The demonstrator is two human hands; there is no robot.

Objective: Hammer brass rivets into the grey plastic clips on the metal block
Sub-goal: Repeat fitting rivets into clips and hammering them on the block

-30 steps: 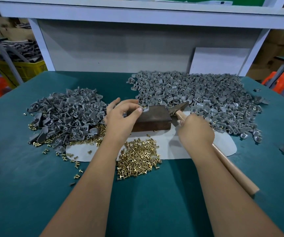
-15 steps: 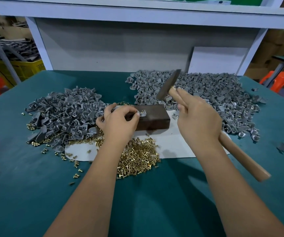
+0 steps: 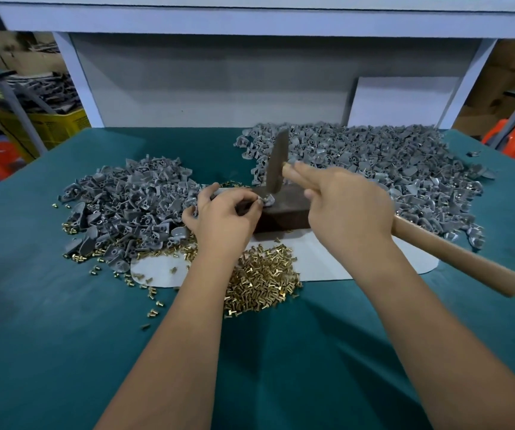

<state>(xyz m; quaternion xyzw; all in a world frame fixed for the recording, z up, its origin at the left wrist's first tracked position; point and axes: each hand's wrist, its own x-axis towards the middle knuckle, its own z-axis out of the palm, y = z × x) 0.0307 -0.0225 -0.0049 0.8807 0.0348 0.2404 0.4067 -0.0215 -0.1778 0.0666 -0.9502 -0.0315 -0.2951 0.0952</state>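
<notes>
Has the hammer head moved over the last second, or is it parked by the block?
Yes. The hammer head started low at the metal block's right end, swung up above it, and now hangs over the clip on the block's top.

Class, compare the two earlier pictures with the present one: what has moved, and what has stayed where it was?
The hammer has moved: a second ago its head lay low by the metal block, then the right hand swung it up, and now the head points down above the grey clip. The left hand still pinches that clip on the block. The brass rivets and both clip piles are unchanged.
</notes>
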